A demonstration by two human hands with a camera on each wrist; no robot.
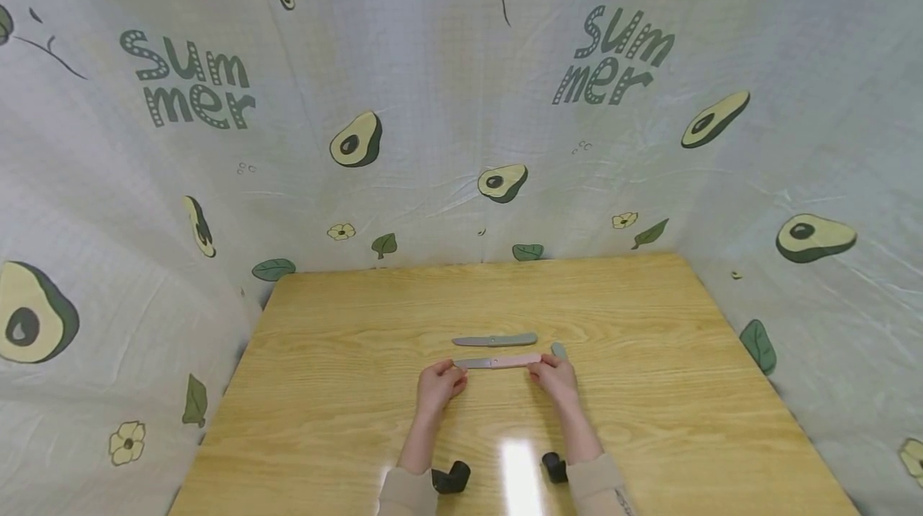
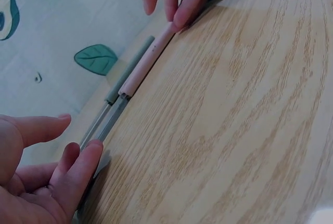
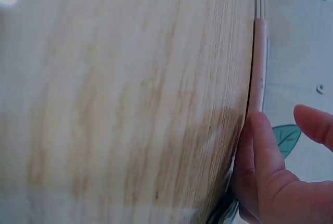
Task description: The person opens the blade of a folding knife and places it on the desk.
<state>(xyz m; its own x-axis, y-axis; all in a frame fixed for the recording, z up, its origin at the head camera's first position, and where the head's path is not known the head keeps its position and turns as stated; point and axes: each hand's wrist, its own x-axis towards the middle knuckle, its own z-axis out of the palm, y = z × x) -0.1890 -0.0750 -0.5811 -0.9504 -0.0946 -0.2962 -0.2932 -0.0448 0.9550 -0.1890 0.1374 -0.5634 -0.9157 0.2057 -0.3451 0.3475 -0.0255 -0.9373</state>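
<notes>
A small knife with a pink handle [image 1: 515, 360] lies crosswise on the table, its grey blade [image 1: 472, 363] pointing left. My left hand [image 1: 439, 386] is at the blade's tip, fingertips touching it and the thumb held apart. At the handle's end, my right hand [image 1: 555, 378] touches the knife with extended fingers, its thumb also apart in the right wrist view. Just behind lies a second knife with a grey-green handle [image 1: 515, 339], parallel to the pink one. A rounded grey-green piece [image 1: 558, 350] shows beyond my right hand, which hides the rest of it.
The wooden table [image 1: 346, 356] ends at a hanging cloth [image 1: 418, 203] printed with avocados and leaves, which also covers both sides. Black wrist devices [image 1: 451, 477] sit beside both sleeves. Light glares on the tabletop near the front.
</notes>
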